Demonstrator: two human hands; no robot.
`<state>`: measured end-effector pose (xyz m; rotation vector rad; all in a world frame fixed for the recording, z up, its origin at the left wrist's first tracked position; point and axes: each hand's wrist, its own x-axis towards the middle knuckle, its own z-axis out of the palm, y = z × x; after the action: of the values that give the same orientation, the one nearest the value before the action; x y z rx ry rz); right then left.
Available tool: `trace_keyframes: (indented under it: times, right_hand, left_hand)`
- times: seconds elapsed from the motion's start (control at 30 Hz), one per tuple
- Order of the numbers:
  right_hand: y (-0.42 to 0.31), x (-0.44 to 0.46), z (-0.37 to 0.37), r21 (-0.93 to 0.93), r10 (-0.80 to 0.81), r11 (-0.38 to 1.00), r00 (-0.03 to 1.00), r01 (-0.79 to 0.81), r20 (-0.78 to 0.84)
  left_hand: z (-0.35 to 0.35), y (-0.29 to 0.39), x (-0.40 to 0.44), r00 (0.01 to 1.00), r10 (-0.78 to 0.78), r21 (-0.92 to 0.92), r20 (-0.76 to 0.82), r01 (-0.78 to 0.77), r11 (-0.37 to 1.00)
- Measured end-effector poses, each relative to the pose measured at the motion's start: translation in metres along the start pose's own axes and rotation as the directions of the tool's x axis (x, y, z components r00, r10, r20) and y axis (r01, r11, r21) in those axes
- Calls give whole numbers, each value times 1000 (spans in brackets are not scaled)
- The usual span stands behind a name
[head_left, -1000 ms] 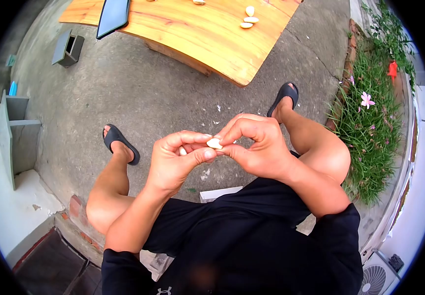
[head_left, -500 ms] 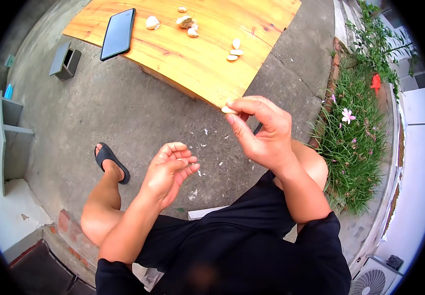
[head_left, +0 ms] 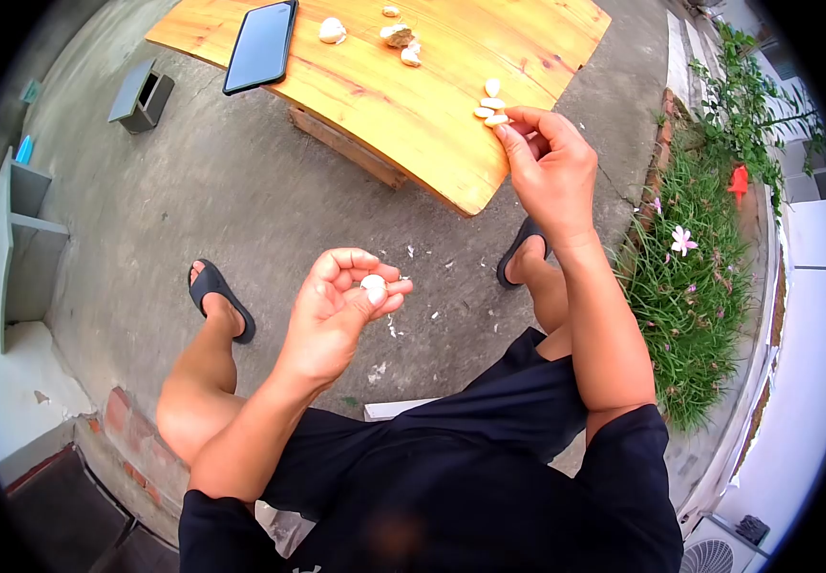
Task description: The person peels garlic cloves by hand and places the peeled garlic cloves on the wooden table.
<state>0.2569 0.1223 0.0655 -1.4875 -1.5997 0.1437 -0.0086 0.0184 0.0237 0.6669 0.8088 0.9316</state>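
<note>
At the table's near right corner, my right hand (head_left: 558, 164) pinches a peeled garlic clove (head_left: 496, 120) between thumb and fingertips, at the tabletop. Just beyond it lie three more peeled cloves (head_left: 493, 88), close together on the wood. Over the ground in front of my lap, my left hand (head_left: 332, 310) is curled, its thumb pressing a whitish garlic clove (head_left: 373, 285) against the fingers. Farther back on the table are a garlic bulb (head_left: 333, 31), a partly broken bulb (head_left: 397, 35) and loose unpeeled garlic (head_left: 411, 55).
A phone or tablet (head_left: 260, 46) lies at the left edge of the wooden table (head_left: 384, 110). Bits of garlic skin (head_left: 394, 327) litter the concrete below my hands. A grey box (head_left: 142, 97) stands at left; a grassy flower bed (head_left: 685, 334) runs along the right.
My right hand has moved up and right, carrying its clove to the others on the table. My left hand has shifted slightly right and up, and its clove now shows. The view has shifted.
</note>
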Motion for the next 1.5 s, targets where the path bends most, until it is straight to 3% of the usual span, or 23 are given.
trace_keyframes:
  times: [0.27, 0.37, 0.47, 0.67, 1.07, 1.17, 1.23, 1.37, 1.5]
  right_hand:
    - [2, 2, 1, -9, -17, 1000, 1000, 17, -15]
    - [0, 1, -2, -31, -84, 996, 996, 84, 5]
    - [-5, -1, -4, -24, -134, 991, 991, 134, -1]
    - [-8, -6, -9, 3, -96, 995, 991, 96, 90]
    - [-24, -26, -16, 77, -125, 990, 988, 118, 94]
    - [-44, -38, -20, 112, -195, 977, 974, 183, 112]
    - [-53, -52, -21, 251, -199, 956, 964, 152, 175]
    - [-70, -89, -15, 417, -36, 882, 853, -218, 521]
    - [-67, -104, -6, 400, -109, 907, 844, -132, 525]
  left_hand:
    - [-6, -8, 1, 997, 68, 62, 34, -70, 996]
    - [-5, 2, -1, 992, -126, -85, -25, 124, 989]
    - [-6, 3, 0, 976, -218, -207, -24, 208, 956]
    - [-9, 0, -2, 966, -247, -335, 78, 259, 906]
    - [2, 8, -7, 966, -249, -305, 65, 257, 917]
    - [-3, 1, -7, 973, -226, -317, 54, 231, 920]
    - [-3, 0, -6, 972, -226, -341, 61, 233, 911]
    - [-3, -2, -6, 977, -206, -381, 52, 210, 901]
    - [-4, -7, -5, 981, -184, -314, 57, 192, 930]
